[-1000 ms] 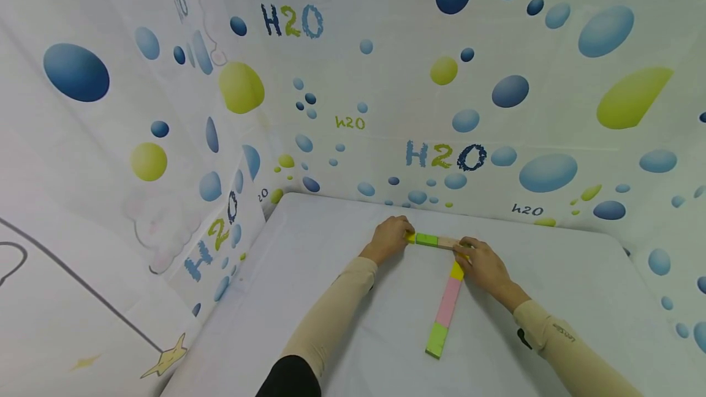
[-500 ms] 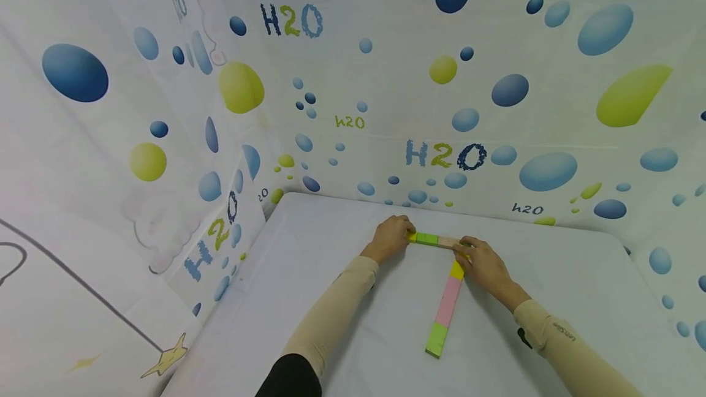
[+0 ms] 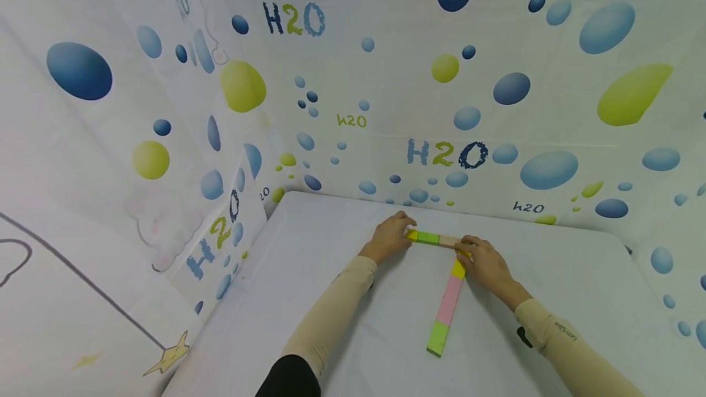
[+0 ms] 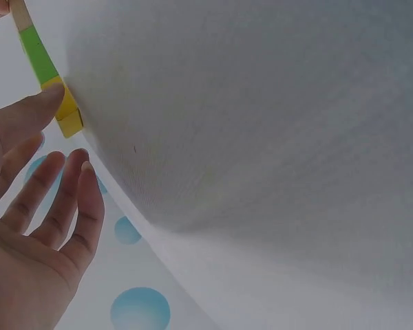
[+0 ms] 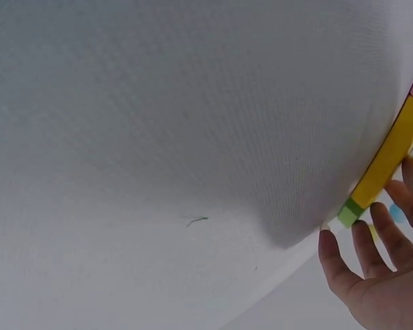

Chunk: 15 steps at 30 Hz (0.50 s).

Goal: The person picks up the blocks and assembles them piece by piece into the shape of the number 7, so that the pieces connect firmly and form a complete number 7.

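Note:
Flat coloured blocks lie end to end in two rows on the white table, forming a corner. The far row has a yellow block [image 3: 412,234], a green block [image 3: 428,238] and a wood-coloured block [image 3: 448,241]. The near row has a yellow block [image 3: 458,269], a pink block [image 3: 450,299] and a green block [image 3: 438,339]. My left hand [image 3: 390,238] is at the far row's left end, thumb on the yellow block and other fingers spread off it. My right hand [image 3: 485,264] covers the corner; its relaxed fingers touch the yellow block [image 5: 392,148] beside a green end [image 5: 349,212].
The white tabletop [image 3: 309,250] extends around both rows. Behind it and to the left hang white sheets [image 3: 386,78] printed with blue and green bubbles. Both forearms, in beige sleeves [image 3: 331,311], reach over the table.
My left fingers have loosened and lifted slightly at the yellow block, so more of it shows. My right hand stays at the corner. The head view has shifted a little.

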Available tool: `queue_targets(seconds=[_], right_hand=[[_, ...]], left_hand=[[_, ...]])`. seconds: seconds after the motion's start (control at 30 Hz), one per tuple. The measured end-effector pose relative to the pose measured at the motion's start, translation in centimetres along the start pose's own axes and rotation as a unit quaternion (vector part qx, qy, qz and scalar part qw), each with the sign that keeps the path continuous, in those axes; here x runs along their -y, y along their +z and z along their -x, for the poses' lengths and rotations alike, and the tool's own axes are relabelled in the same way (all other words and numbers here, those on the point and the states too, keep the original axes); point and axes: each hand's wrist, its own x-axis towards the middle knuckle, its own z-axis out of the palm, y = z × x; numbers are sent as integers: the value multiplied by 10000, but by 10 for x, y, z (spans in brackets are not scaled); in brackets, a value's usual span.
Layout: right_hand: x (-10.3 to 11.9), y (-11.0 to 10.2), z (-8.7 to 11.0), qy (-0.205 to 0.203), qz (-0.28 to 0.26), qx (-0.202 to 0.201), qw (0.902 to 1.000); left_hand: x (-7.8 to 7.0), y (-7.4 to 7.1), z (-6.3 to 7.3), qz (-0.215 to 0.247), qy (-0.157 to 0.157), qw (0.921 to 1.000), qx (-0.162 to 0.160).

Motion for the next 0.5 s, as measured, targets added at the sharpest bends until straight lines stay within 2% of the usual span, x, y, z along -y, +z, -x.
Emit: queue_targets(seconds=[0.2, 0.5], right_hand=[[-4, 0, -4, -10, -203, -2, 9998], [-14, -6, -7, 116, -421, 387, 9983]], left_hand=[[3, -6, 3, 107, -84, 9999, -39], [2, -15, 15, 342, -168, 9993, 13]])
